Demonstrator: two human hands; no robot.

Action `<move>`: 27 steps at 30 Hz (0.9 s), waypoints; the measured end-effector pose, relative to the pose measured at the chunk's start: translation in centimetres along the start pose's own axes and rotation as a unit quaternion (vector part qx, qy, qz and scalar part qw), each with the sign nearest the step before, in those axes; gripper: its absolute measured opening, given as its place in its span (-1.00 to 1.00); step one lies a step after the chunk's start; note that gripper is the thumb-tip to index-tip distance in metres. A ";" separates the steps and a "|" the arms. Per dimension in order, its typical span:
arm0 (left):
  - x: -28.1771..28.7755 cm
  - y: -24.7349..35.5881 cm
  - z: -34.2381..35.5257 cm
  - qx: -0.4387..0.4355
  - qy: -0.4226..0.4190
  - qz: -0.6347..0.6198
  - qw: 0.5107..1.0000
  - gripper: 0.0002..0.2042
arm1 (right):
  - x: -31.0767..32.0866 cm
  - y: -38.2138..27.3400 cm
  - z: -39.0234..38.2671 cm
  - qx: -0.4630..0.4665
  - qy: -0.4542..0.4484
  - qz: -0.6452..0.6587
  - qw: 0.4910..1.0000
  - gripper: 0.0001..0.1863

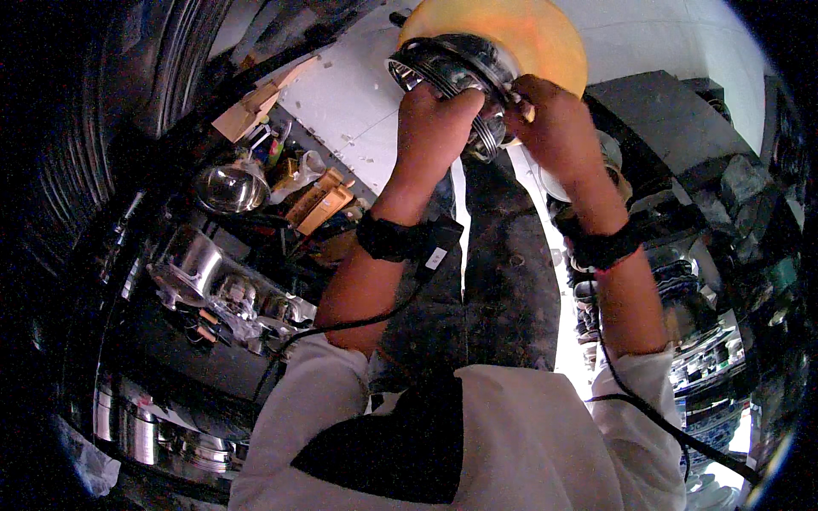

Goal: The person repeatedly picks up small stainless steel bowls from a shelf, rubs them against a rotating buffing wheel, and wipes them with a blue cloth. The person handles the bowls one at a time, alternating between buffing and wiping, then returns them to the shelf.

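Your right hand (555,121) is pinching the metal pot (464,61) around its 3 o'clock. Left hand (436,128) fingers? Can't tell, but bracing evenly helps.

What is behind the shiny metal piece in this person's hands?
Behind the shiny metal piece, a round yellow-orange surface shows above it and to its right in the picture. Whatever lies directly behind the metal, the left hand and the right hand is covered.

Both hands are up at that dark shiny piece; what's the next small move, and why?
I'd probably steady the left hand and ease the right hand slightly aside: the left closes on the dark shiny piece, while the right's curled fingers hide their own contact at its right side.
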State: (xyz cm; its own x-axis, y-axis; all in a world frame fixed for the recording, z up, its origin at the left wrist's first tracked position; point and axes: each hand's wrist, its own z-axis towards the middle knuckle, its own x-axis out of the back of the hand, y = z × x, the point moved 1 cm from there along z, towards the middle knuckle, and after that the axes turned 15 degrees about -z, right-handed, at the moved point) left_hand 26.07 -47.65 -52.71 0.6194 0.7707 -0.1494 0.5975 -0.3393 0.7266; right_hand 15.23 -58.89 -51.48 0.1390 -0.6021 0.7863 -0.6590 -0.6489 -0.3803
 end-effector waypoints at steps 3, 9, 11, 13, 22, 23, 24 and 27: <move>-0.2 0.9 -0.3 0.008 -0.014 0.005 1.000 -0.80 | 0.2 0.3 -0.1 0.017 -0.013 0.001 1.000 -0.78; 0.4 0.1 -0.4 0.031 -0.002 -0.001 1.000 -0.76 | -0.1 -0.1 -0.4 -0.017 0.054 0.027 0.998 -0.77; 0.3 0.5 -0.7 0.035 -0.002 0.000 0.999 -0.75 | -0.3 0.4 -0.3 -0.019 0.047 0.028 0.998 -0.76; 0.2 0.6 -0.8 0.020 -0.004 -0.001 1.000 -0.75 | -0.3 0.5 -0.3 -0.018 0.037 0.048 0.998 -0.77; 1.1 -0.1 -0.1 -0.022 0.029 -0.012 0.999 -0.74 | -1.0 1.3 -0.7 0.000 0.056 0.086 0.995 -0.81; 1.1 -0.4 -0.1 -0.031 0.034 -0.014 0.999 -0.74 | -0.8 1.2 -0.7 0.003 0.048 0.095 0.994 -0.81; 0.9 -0.1 -0.2 -0.016 0.033 -0.012 0.999 -0.74 | -0.6 1.1 -0.8 0.005 0.040 0.103 0.994 -0.81; 0.5 0.4 -0.5 0.007 0.028 -0.006 1.000 -0.75 | -1.0 1.0 -0.9 -0.018 0.026 0.112 0.993 -0.75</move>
State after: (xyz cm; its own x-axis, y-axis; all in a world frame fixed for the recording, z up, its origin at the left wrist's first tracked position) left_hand 26.40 -47.11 -52.14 0.5837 0.8031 -0.1197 0.6112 -0.3375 0.7159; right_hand 13.76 -58.54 -52.19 -0.0520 -0.7043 0.7080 -0.6946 -0.4839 -0.5323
